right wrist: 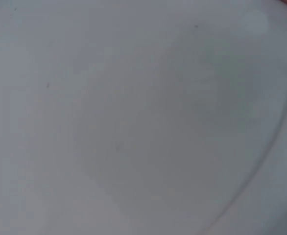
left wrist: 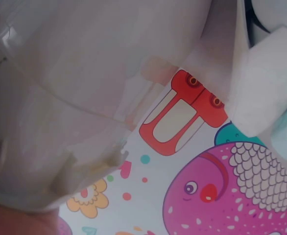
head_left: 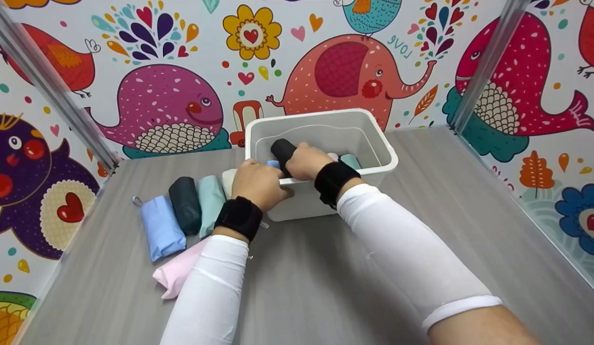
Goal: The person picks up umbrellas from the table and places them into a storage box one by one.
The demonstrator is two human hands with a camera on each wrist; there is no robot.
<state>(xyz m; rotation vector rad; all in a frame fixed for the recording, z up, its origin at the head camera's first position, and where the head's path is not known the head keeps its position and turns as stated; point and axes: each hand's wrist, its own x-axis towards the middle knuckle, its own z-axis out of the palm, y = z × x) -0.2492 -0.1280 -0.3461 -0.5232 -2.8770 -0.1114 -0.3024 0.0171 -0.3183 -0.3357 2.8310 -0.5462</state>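
A white plastic bin (head_left: 320, 201) stands on the grey table, near the back wall. My left hand (head_left: 259, 184) grips its near left corner, the thumb on the outside below the rim. Inside the bin, my right hand (head_left: 306, 160) holds a black rolled fabric bundle (head_left: 283, 149), which is tilted. A blue bundle (head_left: 273, 164) and a mint one (head_left: 350, 161) show partly in the bin; the near wall and my right hand hide the rest. In the left wrist view, the bin's wall (left wrist: 84, 73) takes up the left side. Its pale inner wall (right wrist: 133, 117) fills the right wrist view.
Left of the bin lie a blue bundle (head_left: 162, 227), a dark one (head_left: 185, 205), a mint one (head_left: 210, 201), a cream one (head_left: 228, 179) partly behind my left hand, and a pink one (head_left: 174, 273) partly under my left forearm. Cartoon-printed panels (head_left: 258, 86) enclose the table.
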